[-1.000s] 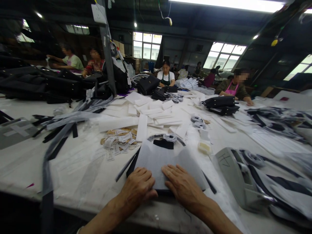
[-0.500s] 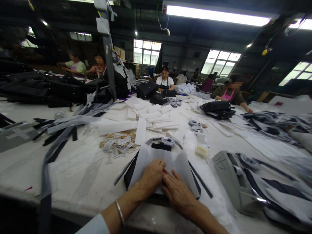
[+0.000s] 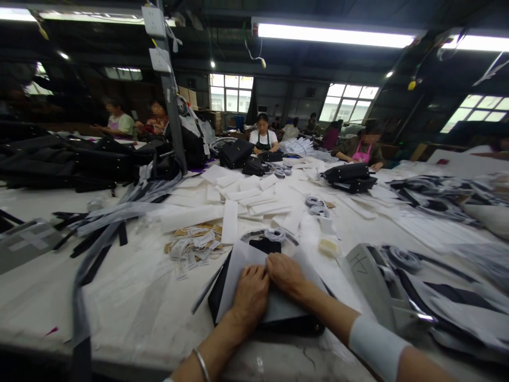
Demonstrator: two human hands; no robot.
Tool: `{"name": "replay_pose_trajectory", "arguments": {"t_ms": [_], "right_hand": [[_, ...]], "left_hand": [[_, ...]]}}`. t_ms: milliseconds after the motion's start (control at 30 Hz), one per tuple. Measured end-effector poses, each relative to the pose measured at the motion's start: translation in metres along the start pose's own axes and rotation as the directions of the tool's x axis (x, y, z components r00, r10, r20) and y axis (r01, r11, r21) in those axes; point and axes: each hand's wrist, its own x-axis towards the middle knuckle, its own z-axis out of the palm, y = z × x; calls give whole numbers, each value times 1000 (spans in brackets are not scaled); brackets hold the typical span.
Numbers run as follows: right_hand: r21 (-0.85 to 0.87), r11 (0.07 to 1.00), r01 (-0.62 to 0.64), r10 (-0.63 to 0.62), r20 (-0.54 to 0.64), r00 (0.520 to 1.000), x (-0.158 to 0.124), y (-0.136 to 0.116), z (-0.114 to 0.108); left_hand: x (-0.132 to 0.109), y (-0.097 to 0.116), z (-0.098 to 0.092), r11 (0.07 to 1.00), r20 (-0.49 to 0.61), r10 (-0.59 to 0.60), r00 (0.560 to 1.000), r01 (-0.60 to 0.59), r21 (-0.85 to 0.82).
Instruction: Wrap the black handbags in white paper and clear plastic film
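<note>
A black bag (image 3: 306, 324) lies in front of me at the table's near edge, with a white wrapping sheet (image 3: 288, 310) spread over its top. My left hand (image 3: 251, 292) presses on the left half of the sheet, its fingers laid forward and slightly bent. Just right of it, my right hand (image 3: 285, 273) has its fingers curled down at the sheet's upper middle, seemingly pinching it; the fingertips are hidden. Beyond the sheet a black piece (image 3: 264, 245) and a wrapped coil of strap (image 3: 274, 234) show, with a curved wrapped handle around them.
String tags (image 3: 194, 244) lie left of the bag, below piled white foam pieces (image 3: 250, 196). A grey bin (image 3: 368, 281) stands at right. Wrapped straps (image 3: 79, 286) hang over the front edge at left. Co-workers sit across the table near black bags (image 3: 350, 175).
My right hand has moved forward over the sheet and curled its fingers. My left hand has drawn back slightly. The sheet's right side has shifted, baring the bag's near edge.
</note>
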Motion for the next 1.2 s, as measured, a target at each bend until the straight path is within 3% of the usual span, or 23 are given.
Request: {"name": "replay_pose_trajectory", "arguments": {"t_ms": [167, 367, 600, 967, 1200], "right_hand": [[69, 998, -12, 24, -176, 984, -25, 18, 22], [107, 994, 25, 1, -234, 972, -18, 26, 40], [83, 997, 10, 12, -265, 964, -18, 29, 43], [45, 990, -134, 141, -236, 961, -6, 35, 52], [232, 931, -282, 345, -307, 887, 3, 43, 64]], "left_hand": [[6, -9, -2, 993, -52, -119, 992, 120, 8], [19, -24, -8, 964, -85, -250, 964, 256, 67], [14, -11, -12, 958, -142, -175, 974, 202, 204], [18, -13, -9, 935, -218, -198, 956, 251, 251], [18, -12, -8, 945, -228, -206, 952, 254, 206]]}}
